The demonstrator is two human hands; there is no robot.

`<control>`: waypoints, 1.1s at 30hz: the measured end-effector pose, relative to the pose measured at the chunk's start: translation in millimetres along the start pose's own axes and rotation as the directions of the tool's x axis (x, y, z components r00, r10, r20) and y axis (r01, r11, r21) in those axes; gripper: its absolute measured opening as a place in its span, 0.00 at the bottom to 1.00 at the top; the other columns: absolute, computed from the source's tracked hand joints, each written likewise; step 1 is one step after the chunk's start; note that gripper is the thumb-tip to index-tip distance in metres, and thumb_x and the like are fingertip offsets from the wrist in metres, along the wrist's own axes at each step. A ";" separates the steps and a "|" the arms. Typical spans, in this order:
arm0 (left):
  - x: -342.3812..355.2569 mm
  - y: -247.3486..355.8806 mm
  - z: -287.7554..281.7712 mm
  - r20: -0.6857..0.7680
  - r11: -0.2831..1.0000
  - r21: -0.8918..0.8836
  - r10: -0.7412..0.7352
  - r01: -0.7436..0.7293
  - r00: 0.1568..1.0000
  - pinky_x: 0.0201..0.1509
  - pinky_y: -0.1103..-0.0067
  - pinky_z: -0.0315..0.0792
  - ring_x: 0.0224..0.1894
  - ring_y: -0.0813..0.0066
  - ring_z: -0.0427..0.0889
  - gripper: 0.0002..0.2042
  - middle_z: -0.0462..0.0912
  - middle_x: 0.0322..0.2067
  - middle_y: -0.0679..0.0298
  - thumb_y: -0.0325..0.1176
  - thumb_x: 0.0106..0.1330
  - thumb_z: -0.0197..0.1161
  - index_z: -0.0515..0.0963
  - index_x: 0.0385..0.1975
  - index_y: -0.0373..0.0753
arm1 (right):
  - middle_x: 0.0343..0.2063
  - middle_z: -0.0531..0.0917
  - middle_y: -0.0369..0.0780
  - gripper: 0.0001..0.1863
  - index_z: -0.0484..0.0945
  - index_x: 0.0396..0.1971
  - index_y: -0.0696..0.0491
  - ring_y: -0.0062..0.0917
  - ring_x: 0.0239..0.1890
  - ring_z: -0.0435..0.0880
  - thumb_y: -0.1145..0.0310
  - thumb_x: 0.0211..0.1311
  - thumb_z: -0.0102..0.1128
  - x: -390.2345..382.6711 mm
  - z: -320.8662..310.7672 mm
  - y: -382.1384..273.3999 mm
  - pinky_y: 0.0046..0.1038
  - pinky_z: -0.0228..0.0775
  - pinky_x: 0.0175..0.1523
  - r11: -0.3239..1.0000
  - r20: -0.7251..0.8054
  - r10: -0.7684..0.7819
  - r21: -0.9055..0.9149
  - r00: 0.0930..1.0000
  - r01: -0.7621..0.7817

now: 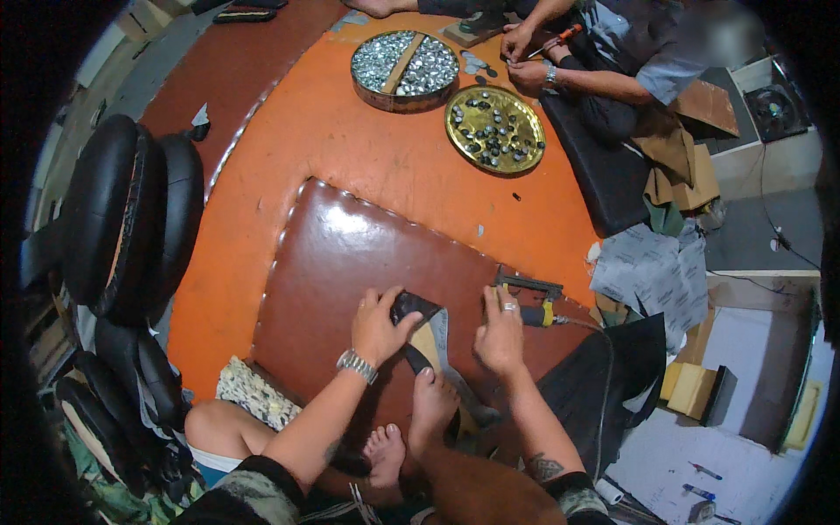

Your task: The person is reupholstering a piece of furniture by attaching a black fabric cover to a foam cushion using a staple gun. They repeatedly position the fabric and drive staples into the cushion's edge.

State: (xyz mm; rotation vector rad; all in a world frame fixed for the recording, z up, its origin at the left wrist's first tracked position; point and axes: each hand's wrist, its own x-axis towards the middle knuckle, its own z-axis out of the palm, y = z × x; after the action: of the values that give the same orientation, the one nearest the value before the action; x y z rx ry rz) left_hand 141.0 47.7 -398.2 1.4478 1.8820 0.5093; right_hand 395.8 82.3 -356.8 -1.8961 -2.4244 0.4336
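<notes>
While the black cloth (415,305) is held over the brown mat (341,241) by the half-closed left hand (381,328), the right hand (500,337) is curled by the staple gun (535,284); whether it is gripped cannot be told. Folding seems underway; flat edges may be needed next.

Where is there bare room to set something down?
On the orange mat, between the round tin and the brown pad; also the pad's upper left, beyond the left hand. Crowded: from the right hand past the black tool to the grey sheet.
</notes>
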 end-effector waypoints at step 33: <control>-24.1 -31.2 41.5 -0.317 0.775 -0.617 -0.403 0.136 0.859 0.47 0.75 0.83 0.40 0.66 0.91 0.13 0.89 0.51 0.52 0.20 0.62 0.66 0.83 0.47 0.31 | 0.65 0.83 0.36 0.17 0.90 0.53 0.41 0.44 0.63 0.80 0.64 0.65 0.68 51.2 40.3 -84.4 0.47 0.74 0.64 0.879 0.124 -0.469 0.159 0.875 0.449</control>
State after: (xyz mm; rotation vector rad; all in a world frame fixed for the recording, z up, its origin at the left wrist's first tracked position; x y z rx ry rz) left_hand 153.3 11.1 -440.5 0.6609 1.9767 1.2169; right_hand 294.9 105.0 -382.8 -1.2118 -2.7546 0.7051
